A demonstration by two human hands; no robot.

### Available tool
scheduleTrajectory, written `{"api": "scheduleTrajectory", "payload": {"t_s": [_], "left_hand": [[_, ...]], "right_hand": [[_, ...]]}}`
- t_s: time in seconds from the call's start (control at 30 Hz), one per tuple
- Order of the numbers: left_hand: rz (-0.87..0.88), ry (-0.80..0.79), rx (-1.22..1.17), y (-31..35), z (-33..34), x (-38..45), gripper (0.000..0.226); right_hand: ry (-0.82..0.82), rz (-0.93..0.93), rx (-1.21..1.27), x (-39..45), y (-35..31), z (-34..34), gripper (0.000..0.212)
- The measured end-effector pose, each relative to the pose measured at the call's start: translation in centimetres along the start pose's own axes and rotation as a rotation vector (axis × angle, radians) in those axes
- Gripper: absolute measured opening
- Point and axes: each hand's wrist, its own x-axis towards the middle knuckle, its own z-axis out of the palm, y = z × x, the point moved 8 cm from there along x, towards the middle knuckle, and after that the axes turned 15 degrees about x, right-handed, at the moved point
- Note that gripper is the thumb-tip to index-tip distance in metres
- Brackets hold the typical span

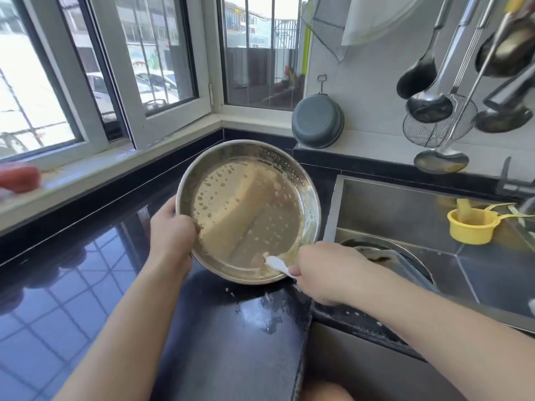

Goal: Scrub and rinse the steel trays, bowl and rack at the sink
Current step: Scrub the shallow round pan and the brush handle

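1. Now the left hand [170, 227] grips the tilted tray [249, 211] by its near-left rim, above the counter [86, 285].
2. Right hand [327, 273] pinches a white scraper [276, 263], its blade on the tray's low edge just left of the knuckles; sink [405, 215] lies right.

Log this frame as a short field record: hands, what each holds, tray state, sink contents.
left hand: grips the rim of the round steel tray, tilted over the black counter
right hand: holds a white scraper against the tray's lower edge
tray state: coated with beige batter residue
sink: a steel dish and a yellow cup inside
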Motion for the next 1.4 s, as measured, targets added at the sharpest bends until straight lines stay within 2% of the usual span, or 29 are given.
{"api": "scheduleTrajectory", "payload": {"t_s": [0.07, 0.13, 0.2, 0.27, 0.37, 0.47, 0.5, 0.57, 0.7, 0.83, 0.93, 1.03, 1.13, 1.27, 1.33, 1.4], "left_hand": [[-0.01, -0.009, 0.034, -0.1, 0.0, 0.0, 0.067], [-0.007, 0.052, 0.039, -0.4, -0.1, -0.1, 0.065], [0.034, 0.119, 0.033, -0.8, 0.2, -1.0, 0.065], [0.092, 0.148, 0.005, -0.7, 1.1, -2.2, 0.067], [0.133, 0.171, -0.063, -0.4, 2.0, -3.1, 0.072], [0.108, 0.18, -0.134, -1.0, 1.9, -2.9, 0.074], [0.081, 0.178, -0.152, -1.4, 1.8, -2.9, 0.072], [0.032, 0.182, -0.169, -1.8, 1.7, -3.3, 0.068], [0.02, 0.179, -0.2, -1.5, 2.1, -3.7, 0.068], [0.058, 0.176, -0.217, -1.3, 2.6, -3.9, 0.071], [0.062, 0.185, -0.191, -2.0, 2.8, -4.2, 0.068], [0.072, 0.19, -0.187, -2.2, 3.0, -4.4, 0.068], [0.094, 0.207, -0.155, -1.9, 2.8, -4.5, 0.061], [0.176, 0.215, -0.066, -1.1, 3.1, -5.0, 0.061], [0.197, 0.209, -0.068, -0.7, 3.3, -5.2, 0.063], [0.181, 0.216, -0.076, -0.9, 3.3, -5.2, 0.059]], "right_hand": [[0.039, -0.017, -0.106, -0.3, -0.2, -0.8, 0.033], [0.112, 0.002, -0.176, -0.5, 0.3, -2.6, 0.024], [0.181, 0.043, -0.197, -0.7, 1.0, -4.2, 0.015], [0.211, 0.058, -0.202, -1.1, 0.8, -4.8, 0.017], [0.162, 0.039, -0.143, -1.2, -0.4, -2.9, 0.027], [0.02, 0.013, -0.022, -0.5, -1.2, -0.4, 0.012], [-0.008, 0.029, -0.011, -0.2, -0.8, -0.5, 0.016], [0.03, 0.065, -0.052, 0.1, 0.1, -2.3, 0.031], [0.185, 0.094, -0.191, -0.7, 0.6, -5.2, 0.017], [0.062, -0.012, -0.096, -0.8, -1.6, -1.6, 0.007], [-0.014, -0.088, 0.027, -0.3, -3.0, 0.8, 0.019], [-0.007, -0.078, 0.0, -0.3, -2.2, 0.5, 0.026], [0.038, 0.01, -0.122, -0.7, 0.0, -2.1, 0.031], [0.148, 0.062, -0.253, -1.3, 1.3, -4.8, 0.024], [0.137, 0.044, -0.242, -1.5, 1.1, -4.3, 0.017], [0.073, -0.005, -0.13, -1.2, 0.1, -2.3, 0.009]]}}
